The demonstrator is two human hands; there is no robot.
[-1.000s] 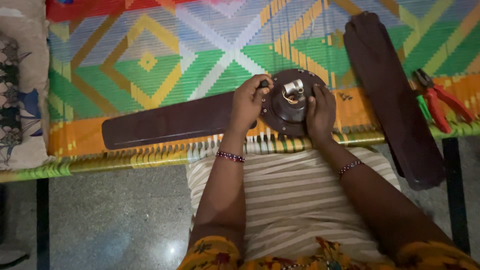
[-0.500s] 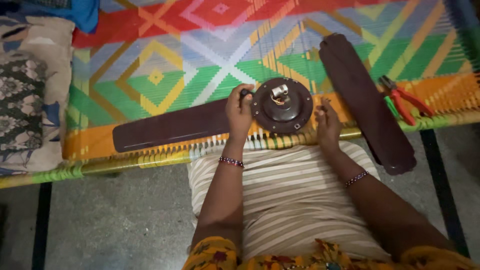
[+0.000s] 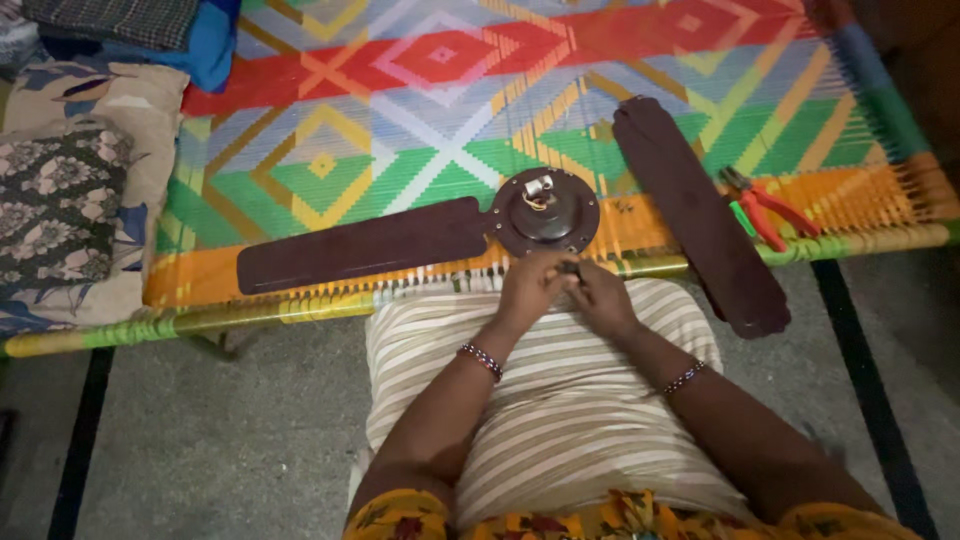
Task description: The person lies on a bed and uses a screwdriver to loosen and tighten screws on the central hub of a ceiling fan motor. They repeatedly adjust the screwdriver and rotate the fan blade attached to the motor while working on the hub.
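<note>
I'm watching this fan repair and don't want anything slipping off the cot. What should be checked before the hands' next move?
1. Fan motor hub lying flat on the woven cot: ok.
2. Attached blade fully supported by the cot: ok.
3. Loose blade fully supported: not ok, its near end overhangs the edge.
4. Red-handled pliers within reach: ok.
5. Small part pinched between left hand and right hand: cannot tell.

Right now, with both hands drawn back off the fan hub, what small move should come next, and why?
Probably carry the small part pinched between the left hand and right hand forward to the hub. Only one blade sits against the hub; the other blade lies loose beside it.
</note>
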